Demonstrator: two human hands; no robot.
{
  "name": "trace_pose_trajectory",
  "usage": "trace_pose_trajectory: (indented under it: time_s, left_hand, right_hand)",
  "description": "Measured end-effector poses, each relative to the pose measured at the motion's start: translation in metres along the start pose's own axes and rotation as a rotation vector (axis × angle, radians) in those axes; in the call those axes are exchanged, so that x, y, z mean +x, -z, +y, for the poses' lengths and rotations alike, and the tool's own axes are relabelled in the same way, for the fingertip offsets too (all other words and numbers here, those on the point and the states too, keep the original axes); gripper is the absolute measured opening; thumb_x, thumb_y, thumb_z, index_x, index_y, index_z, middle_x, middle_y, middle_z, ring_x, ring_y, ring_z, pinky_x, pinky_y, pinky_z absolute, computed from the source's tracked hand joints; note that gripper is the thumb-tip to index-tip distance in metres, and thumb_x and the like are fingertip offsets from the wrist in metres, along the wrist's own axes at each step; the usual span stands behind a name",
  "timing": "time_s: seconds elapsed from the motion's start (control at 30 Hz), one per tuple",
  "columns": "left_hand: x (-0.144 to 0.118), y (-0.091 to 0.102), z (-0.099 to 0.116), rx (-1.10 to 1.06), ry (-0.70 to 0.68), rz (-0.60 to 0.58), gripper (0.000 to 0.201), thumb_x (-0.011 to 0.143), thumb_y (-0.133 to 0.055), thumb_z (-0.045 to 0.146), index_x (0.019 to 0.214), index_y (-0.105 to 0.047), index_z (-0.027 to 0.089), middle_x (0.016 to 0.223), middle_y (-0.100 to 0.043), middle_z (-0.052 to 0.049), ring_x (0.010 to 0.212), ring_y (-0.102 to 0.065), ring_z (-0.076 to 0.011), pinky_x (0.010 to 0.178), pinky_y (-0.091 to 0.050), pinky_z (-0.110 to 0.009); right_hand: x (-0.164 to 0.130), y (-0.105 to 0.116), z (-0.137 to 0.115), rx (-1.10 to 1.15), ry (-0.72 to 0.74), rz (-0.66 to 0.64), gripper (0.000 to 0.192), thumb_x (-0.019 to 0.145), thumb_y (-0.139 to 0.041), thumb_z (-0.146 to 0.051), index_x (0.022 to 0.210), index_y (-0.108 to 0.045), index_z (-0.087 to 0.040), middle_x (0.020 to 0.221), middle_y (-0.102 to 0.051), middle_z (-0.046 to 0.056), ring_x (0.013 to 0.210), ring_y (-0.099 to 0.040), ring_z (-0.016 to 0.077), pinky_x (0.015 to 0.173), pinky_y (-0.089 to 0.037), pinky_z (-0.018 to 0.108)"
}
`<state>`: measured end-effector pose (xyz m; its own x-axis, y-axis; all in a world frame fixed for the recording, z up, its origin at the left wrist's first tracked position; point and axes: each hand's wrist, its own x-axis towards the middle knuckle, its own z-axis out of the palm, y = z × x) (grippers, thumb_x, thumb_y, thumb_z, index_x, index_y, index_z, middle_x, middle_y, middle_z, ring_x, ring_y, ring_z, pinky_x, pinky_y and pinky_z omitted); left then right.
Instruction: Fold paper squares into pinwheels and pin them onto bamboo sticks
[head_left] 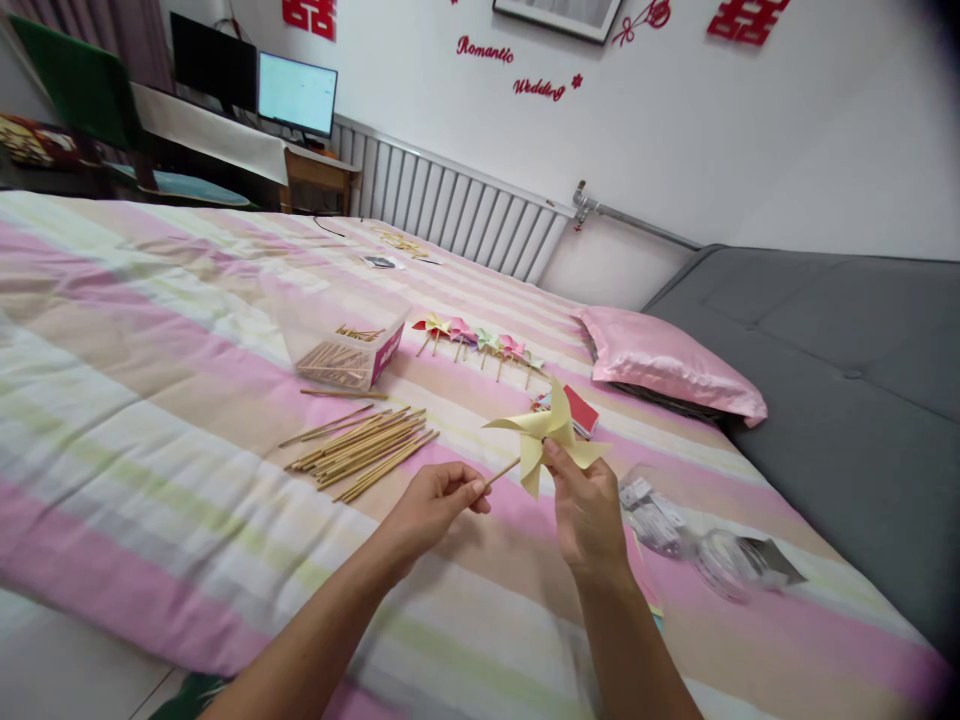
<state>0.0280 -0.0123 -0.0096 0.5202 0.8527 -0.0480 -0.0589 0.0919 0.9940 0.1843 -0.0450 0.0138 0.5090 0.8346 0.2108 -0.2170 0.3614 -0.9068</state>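
Note:
A pale yellow paper pinwheel (556,425) is held up over the bed between my two hands. My left hand (450,492) pinches its thin wooden stick (504,471) between thumb and fingers. At the middle of the pinwheel, my right hand (589,500) presses its thumb on the centre, with the other fingers behind the paper. To the left of my left hand lies a loose pile of wooden sticks (367,445). Beyond them stands a clear plastic box (349,355) with more sticks inside.
Several finished-looking pinwheels (480,340) lie in a row past my hands. Red paper squares (581,412) sit behind the held pinwheel. Clear plastic packets (652,515) and a round clear case (724,562) lie right. A pink pillow (667,362) rests by the grey headboard (825,350).

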Motion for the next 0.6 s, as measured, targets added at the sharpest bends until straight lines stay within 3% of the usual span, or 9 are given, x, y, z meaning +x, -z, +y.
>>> trace_pose_trajectory:
  time_s: [0.2, 0.43, 0.6]
  left_hand:
    - [0.002, 0.0, -0.006, -0.011, -0.005, -0.005, 0.026, 0.075, -0.063, 0.042, 0.072, -0.066, 0.016, 0.07, -0.069, -0.005, 0.071, -0.061, -0.0179, 0.068, -0.041, -0.028]
    - [0.003, 0.0, -0.008, 0.0, -0.032, 0.012, 0.028, 0.074, -0.063, 0.044, 0.07, -0.066, 0.017, 0.066, -0.068, -0.005, 0.067, -0.06, -0.018, 0.064, -0.04, -0.027]
    - [0.002, -0.003, -0.007, -0.005, -0.018, 0.008, 0.027, 0.073, -0.063, 0.043, 0.069, -0.065, 0.017, 0.066, -0.068, -0.004, 0.067, -0.06, -0.0176, 0.066, -0.041, -0.027]
  right_hand:
    - [0.001, 0.004, 0.004, -0.08, 0.025, 0.017, 0.038, 0.068, -0.074, -0.029, 0.102, -0.067, -0.013, 0.098, -0.071, 0.009, 0.101, -0.062, 0.0254, 0.092, -0.045, 0.043]
    - [0.004, 0.008, 0.012, -0.153, 0.064, 0.082, 0.039, 0.066, -0.075, -0.033, 0.098, -0.069, -0.011, 0.085, -0.072, 0.009, 0.089, -0.065, 0.0257, 0.082, -0.048, 0.041]
    - [0.003, 0.008, 0.013, -0.145, 0.052, 0.081, 0.038, 0.066, -0.076, -0.032, 0.095, -0.069, -0.011, 0.089, -0.072, 0.009, 0.089, -0.064, 0.0248, 0.079, -0.048, 0.038]
